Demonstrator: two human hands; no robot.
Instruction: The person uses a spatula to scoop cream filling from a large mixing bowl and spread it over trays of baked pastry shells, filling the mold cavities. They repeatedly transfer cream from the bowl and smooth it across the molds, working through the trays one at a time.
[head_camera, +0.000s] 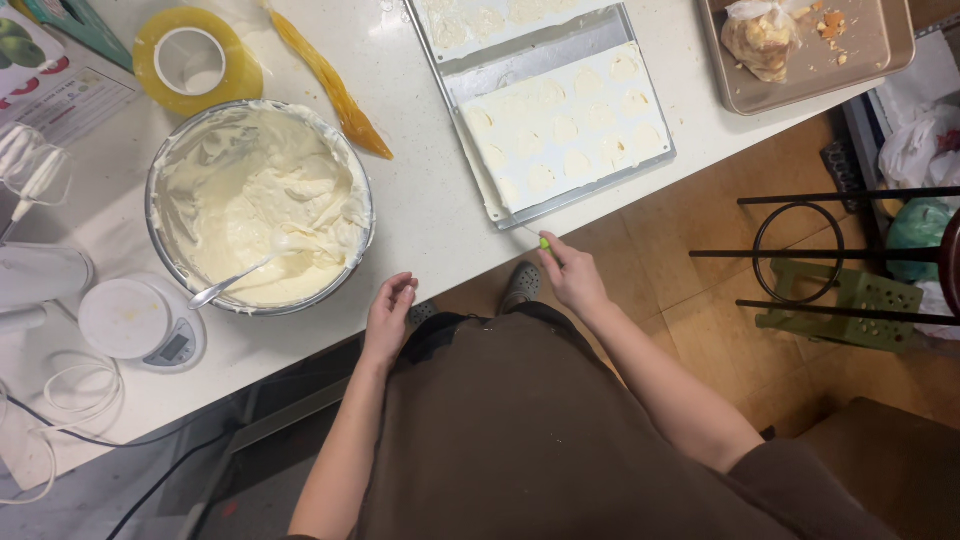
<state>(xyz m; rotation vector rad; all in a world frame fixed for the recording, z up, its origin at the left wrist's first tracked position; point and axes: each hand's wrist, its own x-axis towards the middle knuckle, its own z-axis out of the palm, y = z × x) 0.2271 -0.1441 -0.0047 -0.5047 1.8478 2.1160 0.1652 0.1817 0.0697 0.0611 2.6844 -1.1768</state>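
My right hand (572, 272) grips a small knife with a green handle (545, 243), its thin blade pointing at the near corner of a metal tray (560, 205). On that tray lies a white mould sheet (565, 125) with several round filled cavities. My left hand (388, 315) hovers at the counter's front edge, fingers loosely curled, holding nothing. Just left of it stands a steel bowl (165, 245) full of pale cream, with a spoon (228, 283) resting in it.
A roll of yellow tape (197, 58) and an orange piping bag (330, 85) lie behind the bowl. A white kitchen scale (140, 322), a hand mixer (35, 270) and cords sit at left. A baking pan (800, 80) with a bagged item is at top right. A stool frame (830, 255) stands on the floor.
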